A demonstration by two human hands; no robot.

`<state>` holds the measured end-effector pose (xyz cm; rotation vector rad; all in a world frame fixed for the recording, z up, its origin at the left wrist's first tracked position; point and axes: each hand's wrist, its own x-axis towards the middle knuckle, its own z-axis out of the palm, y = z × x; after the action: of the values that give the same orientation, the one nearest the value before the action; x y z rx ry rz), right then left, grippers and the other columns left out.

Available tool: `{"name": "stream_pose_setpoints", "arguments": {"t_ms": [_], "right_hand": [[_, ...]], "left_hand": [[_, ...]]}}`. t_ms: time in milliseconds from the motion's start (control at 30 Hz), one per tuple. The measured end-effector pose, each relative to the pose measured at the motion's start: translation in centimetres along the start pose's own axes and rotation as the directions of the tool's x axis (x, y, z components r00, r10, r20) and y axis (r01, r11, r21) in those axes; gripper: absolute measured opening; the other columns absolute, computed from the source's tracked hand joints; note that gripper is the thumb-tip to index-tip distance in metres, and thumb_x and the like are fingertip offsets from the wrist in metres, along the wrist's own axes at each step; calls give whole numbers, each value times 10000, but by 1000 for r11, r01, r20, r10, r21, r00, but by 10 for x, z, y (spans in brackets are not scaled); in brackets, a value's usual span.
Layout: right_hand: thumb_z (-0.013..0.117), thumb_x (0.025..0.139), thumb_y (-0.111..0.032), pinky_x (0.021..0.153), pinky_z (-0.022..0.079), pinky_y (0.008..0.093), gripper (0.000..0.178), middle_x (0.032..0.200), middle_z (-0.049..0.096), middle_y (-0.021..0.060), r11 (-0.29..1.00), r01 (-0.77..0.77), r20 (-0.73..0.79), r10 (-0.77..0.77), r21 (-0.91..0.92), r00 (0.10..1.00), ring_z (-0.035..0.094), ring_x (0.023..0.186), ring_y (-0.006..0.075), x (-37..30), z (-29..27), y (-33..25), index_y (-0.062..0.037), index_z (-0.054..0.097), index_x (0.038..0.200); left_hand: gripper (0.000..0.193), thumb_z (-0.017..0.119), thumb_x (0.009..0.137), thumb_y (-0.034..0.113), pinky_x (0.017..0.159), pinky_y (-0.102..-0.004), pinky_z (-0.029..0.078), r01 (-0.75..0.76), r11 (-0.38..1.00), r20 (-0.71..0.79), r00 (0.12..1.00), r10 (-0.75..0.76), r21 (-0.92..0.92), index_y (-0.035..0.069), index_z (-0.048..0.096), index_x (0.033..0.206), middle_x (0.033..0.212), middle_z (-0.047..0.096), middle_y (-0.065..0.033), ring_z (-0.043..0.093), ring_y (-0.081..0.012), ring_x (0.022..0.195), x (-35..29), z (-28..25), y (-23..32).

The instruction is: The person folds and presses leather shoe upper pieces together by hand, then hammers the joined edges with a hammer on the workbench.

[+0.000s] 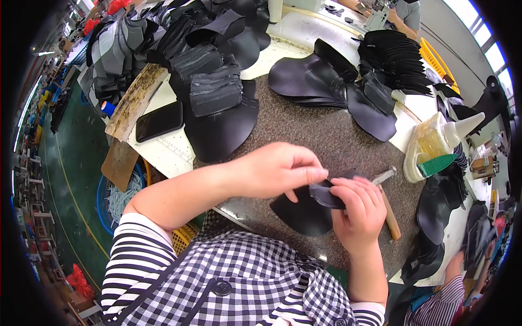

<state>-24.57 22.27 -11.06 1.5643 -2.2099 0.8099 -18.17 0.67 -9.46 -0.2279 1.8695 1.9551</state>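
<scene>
A black leather piece [304, 216] with a curved edge lies over the front of the dark stone slab, its upper part bent up between my hands. My right hand [359, 209] is closed on this raised part, where a dark strip [326, 196] shows under the fingers. Reaching in from the left, my left hand [288, 171] is closed at the piece's upper edge, thumb and fingers pinched together; what the fingertips grip is mostly hidden. Just right of my right hand lies a hammer [391, 220] with a wooden handle, its metal head pointing away.
Stacked black leather pieces [307, 76] rest at the slab's far side, more [223, 130] at its left. A black phone [159, 121] lies on the white table. A glue bottle [429, 141] and green brush [436, 164] stand right. Another person's striped sleeve [443, 304] shows lower right.
</scene>
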Motion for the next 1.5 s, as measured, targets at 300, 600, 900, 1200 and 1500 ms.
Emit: {"name": "stream_pose_setpoints", "arguments": {"t_ms": [300, 600, 900, 1200, 1500], "right_hand": [[669, 642, 22, 843, 538, 426, 233, 940, 727, 86, 970, -130, -112, 156, 208, 981, 687, 824, 258, -6, 0, -8, -69, 625, 852], [730, 653, 14, 858, 517, 419, 232, 916, 732, 61, 948, -145, -60, 168, 283, 984, 690, 809, 224, -6, -2, -13, -80, 613, 829], [805, 685, -13, 888, 496, 416, 256, 865, 735, 71, 844, -256, -11, 296, 471, 955, 695, 788, 213, -8, 0, -12, -81, 587, 802], [805, 731, 23, 906, 490, 340, 262, 883, 699, 60, 448, -565, 263, 572, 693, 777, 663, 869, 145, -19, 7, -6, -35, 610, 896], [761, 801, 18, 814, 509, 239, 325, 988, 676, 28, 109, -683, 496, 607, 722, 621, 633, 900, 100, -9, 18, 13, 6, 598, 1082]], "left_hand": [[398, 663, 782, -58, 787, -296, 553, -470, 750, -44, 834, 550, 466, 31, 661, 1169, 1035, 649, -102, 659, -198, 942, -11, 13, -24], [222, 702, 758, -65, 720, -310, 539, -529, 726, -123, 765, 632, 440, 38, 731, 952, 894, 690, -89, 676, -217, 844, -10, 15, -32], [138, 730, 800, 35, 670, -316, 507, -606, 710, -116, 726, 678, 357, 34, 707, 936, 862, 645, -79, 641, -222, 789, -10, 18, -33], [140, 690, 881, 134, 605, -286, 496, -565, 783, -47, 802, 595, 262, 0, 715, 915, 772, 655, -86, 642, -171, 669, 0, 9, -38], [247, 655, 947, 234, 626, -288, 539, -150, 981, -35, 987, 156, 127, -13, 659, 946, 838, 654, -69, 643, -123, 743, 10, -3, -18]]}}
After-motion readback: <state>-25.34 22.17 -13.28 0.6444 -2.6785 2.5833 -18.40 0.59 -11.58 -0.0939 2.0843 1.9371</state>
